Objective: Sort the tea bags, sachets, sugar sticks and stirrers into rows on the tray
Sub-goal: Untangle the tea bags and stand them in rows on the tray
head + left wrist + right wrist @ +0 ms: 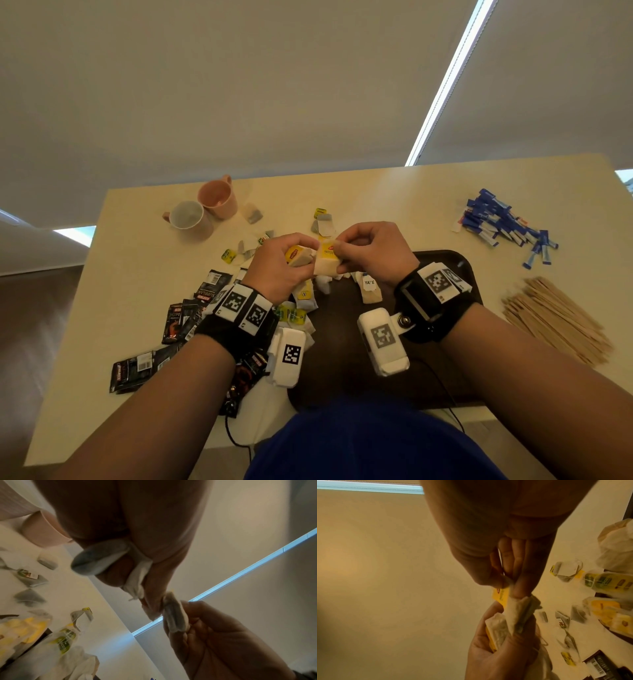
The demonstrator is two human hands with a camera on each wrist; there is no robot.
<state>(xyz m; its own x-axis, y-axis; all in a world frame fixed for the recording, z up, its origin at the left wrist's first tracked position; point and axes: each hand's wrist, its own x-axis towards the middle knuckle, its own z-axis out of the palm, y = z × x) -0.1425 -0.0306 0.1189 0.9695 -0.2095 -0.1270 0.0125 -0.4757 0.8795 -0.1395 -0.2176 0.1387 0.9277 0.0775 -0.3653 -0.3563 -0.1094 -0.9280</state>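
Observation:
Both hands hover together over the far edge of the dark brown tray. My left hand grips a tea bag with a yellow tag; the left wrist view shows a grey tea bag bunched in its fingers. My right hand pinches a second yellow-tagged tea bag by its top, touching the left one. From the right wrist this bag hangs against the left hand's bag. Several tea bags lie on the tray.
Loose tea bags lie beyond the hands. Black sachets are spread at the left. Blue sugar sticks are piled at the far right, wooden stirrers nearer right. Two mugs stand at the far left.

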